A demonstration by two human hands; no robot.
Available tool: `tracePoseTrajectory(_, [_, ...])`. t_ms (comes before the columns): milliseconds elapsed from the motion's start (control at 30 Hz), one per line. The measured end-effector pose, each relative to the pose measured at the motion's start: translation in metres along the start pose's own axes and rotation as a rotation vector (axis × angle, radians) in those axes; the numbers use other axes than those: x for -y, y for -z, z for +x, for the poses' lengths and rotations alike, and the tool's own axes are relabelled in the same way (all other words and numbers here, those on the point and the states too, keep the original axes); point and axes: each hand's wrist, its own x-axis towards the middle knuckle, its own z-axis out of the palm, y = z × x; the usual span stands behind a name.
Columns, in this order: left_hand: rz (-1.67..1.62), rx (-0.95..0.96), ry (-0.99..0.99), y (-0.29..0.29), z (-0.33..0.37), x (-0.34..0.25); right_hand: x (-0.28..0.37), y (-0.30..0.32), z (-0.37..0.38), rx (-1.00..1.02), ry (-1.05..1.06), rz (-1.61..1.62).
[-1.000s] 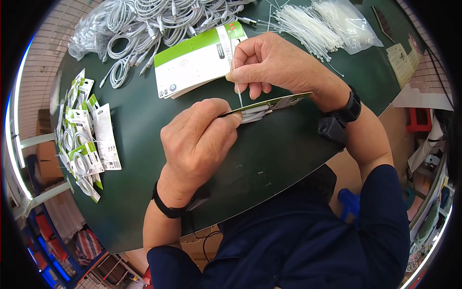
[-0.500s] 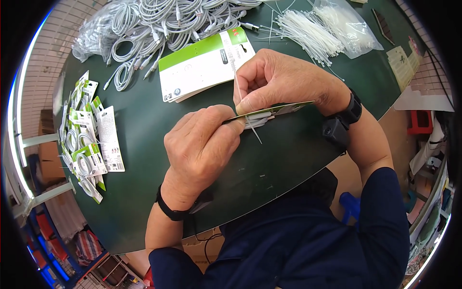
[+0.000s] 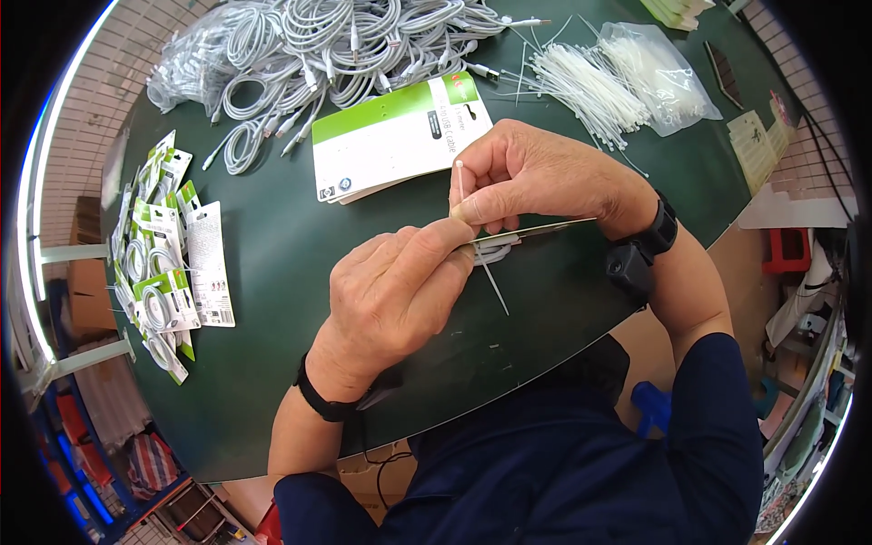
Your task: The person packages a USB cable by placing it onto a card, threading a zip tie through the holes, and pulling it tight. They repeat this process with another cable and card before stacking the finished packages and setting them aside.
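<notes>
My left hand (image 3: pixel 386 291) is closed round the near edge of a thin packaging card (image 3: pixel 556 225), held almost edge-on above the table. Against the card's near side lies a small coil of light grey cable (image 3: pixel 496 252), partly covered by my fingers. A white cable tie (image 3: pixel 494 289) passes through at the coil; its long tail hangs down below the card. Above the card, my right hand (image 3: pixel 545 177) pinches the tie between thumb and fingers, and its head end sticks up past them. My two hands nearly touch.
Several white-and-green cards (image 3: pixel 381 154) lie stacked just beyond my hands. Farther back is a heap of grey cables (image 3: pixel 336 54), with loose white cable ties (image 3: pixel 590 91) and a plastic bag of ties (image 3: pixel 668 82) to its right. Carded cables (image 3: pixel 159 263) are piled at the left.
The tie's head end now shows above my right fingers, and more of its tail hangs below the card. Both hands have shifted slightly to the right and down in the picture.
</notes>
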Motion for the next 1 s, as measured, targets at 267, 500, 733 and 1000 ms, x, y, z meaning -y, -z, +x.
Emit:
tracePoseTrajectory(267, [-0.072, 0.074, 0.066, 0.007, 0.000, -0.004, -0.001, 0.000, 0.002, 0.044, -0.046, 0.010])
tracePoseTrajectory(500, [-0.165, -0.051, 0.139, 0.000, -0.001, 0.001, -0.005, 0.000, 0.004, 0.045, -0.039, 0.029])
tracePoseTrajectory(733, [-0.184, 0.000, 0.220, 0.006, 0.003, -0.003, -0.003, 0.002, 0.002, 0.026, -0.040, 0.008])
tracePoseTrajectory(1000, [-0.371, 0.103, 0.510, 0.012, 0.001, -0.007, 0.021, 0.023, -0.021, -0.305, 0.090, -0.122])
